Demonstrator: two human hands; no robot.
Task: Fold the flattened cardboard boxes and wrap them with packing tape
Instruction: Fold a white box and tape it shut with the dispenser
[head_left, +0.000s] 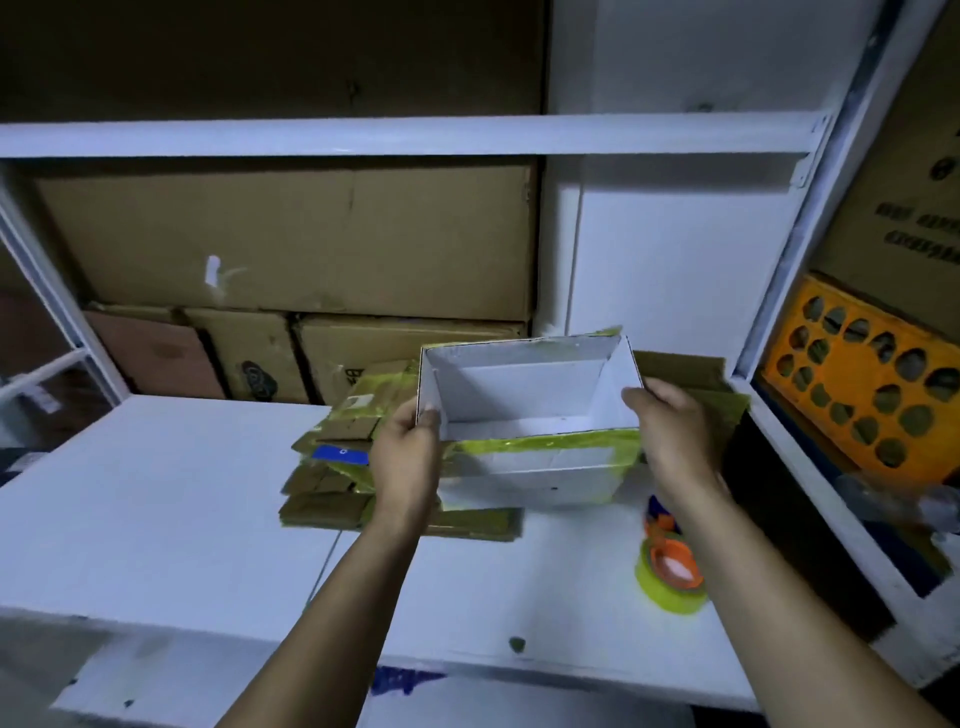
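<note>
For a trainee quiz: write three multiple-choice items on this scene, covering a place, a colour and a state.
1. The white cardboard box with yellow-green taped edges is: A. flattened; B. opened up and held; C. taped shut.
2. The yellow-green packing tape roll lies: A. on the white table; B. inside the box; C. on a shelf.
3. The perforated plastic crate is: A. blue; B. orange; C. black.
Answers: 1 B, left hand and right hand grip its ends, inside visible; 2 A, it rests on the tabletop, outside the box; 3 B, its holed face is orange.
</note>
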